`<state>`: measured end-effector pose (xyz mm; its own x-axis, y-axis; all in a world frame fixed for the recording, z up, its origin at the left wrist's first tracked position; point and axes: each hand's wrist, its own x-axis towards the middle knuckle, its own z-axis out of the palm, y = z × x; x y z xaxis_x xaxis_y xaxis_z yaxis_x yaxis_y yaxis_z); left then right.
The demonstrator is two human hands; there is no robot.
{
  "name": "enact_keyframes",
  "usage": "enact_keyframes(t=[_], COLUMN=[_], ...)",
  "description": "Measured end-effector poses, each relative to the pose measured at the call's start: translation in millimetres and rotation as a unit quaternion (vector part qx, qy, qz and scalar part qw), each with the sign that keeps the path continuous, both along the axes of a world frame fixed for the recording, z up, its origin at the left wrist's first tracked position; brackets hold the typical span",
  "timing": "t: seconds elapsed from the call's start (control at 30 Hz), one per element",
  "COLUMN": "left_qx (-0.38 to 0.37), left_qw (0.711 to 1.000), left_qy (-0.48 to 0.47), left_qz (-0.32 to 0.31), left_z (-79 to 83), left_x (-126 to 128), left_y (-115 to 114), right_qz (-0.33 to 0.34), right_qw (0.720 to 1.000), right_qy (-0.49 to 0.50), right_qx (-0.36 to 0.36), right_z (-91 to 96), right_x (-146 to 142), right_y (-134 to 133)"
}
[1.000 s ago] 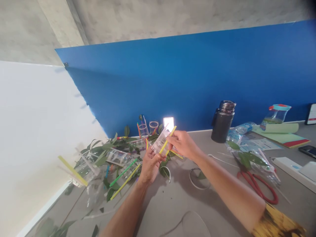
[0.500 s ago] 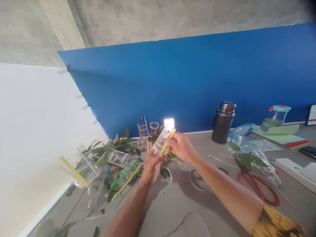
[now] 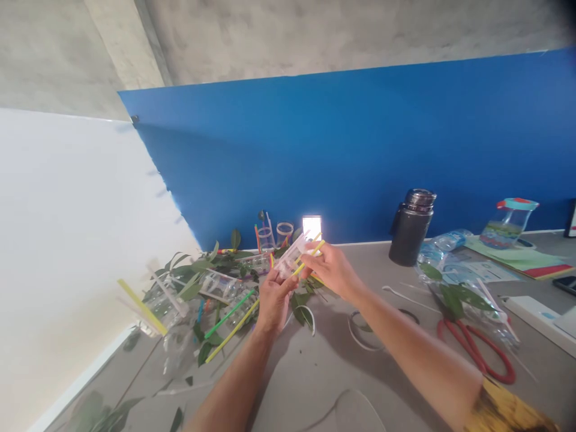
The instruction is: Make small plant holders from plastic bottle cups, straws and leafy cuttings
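Note:
My left hand [image 3: 273, 300] is closed around a clear, ribbed plastic piece [image 3: 288, 258] that looks cut from a bottle. It is tilted, its upper end pointing away to the right. A yellow drinking straw [image 3: 309, 258] lies along its near side. The fingers of my right hand [image 3: 335, 273] pinch that straw near its upper part, against the plastic. Part of the piece is hidden behind my fingers. Below my hands, on the table, are some green leaves [image 3: 302, 312] and a curved white strip [image 3: 312, 321].
Left lie cut clear plastic pieces [image 3: 220, 285], leaves, a green straw [image 3: 229, 314] and a yellow straw [image 3: 141, 306]. Behind stands a bright white rectangle [image 3: 311, 225]. Right are a dark flask [image 3: 410, 231], red-handled scissors [image 3: 477, 351], a crumpled plastic bottle [image 3: 452, 239] and a lidded jug [image 3: 508, 225].
The plastic piece has tipped flatter and turned in my hands, with the yellow straw still along it. The whole view has shifted slightly.

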<state>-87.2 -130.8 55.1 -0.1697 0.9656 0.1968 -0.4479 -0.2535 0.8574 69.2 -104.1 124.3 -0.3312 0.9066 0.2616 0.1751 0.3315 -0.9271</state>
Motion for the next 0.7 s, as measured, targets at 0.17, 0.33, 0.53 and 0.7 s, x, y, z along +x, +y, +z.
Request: enact_keyframes(t=[0.17, 0.33, 0.53, 0.7], left_qx=[0.008, 0.023, 0.023, 0.03], left_qw=[1.0, 0.999, 0.999, 0.999], left_qy=[-0.009, -0.022, -0.025, -0.013], left_qz=[0.003, -0.012, -0.007, 0.009], left_z=[-1.7, -1.0, 2.6, 3.4], left_x=[1.1, 3.4, 0.4, -4.1], left_y=[0.2, -0.6, -1.1, 0.6], right_qz=[0.032, 0.048, 0.083, 0.1], right_qw=[0.998, 0.995, 0.99, 0.989], right_qy=[-0.035, -0.068, -0.101, -0.103], right_qx=[-0.029, -0.051, -0.046, -0.047], right_z=[11.2, 15.8, 12.5, 17.4], right_x=[11.1, 18.3, 28.0, 24.4], right_y=[-1.9, -1.0, 5.3, -1.4])
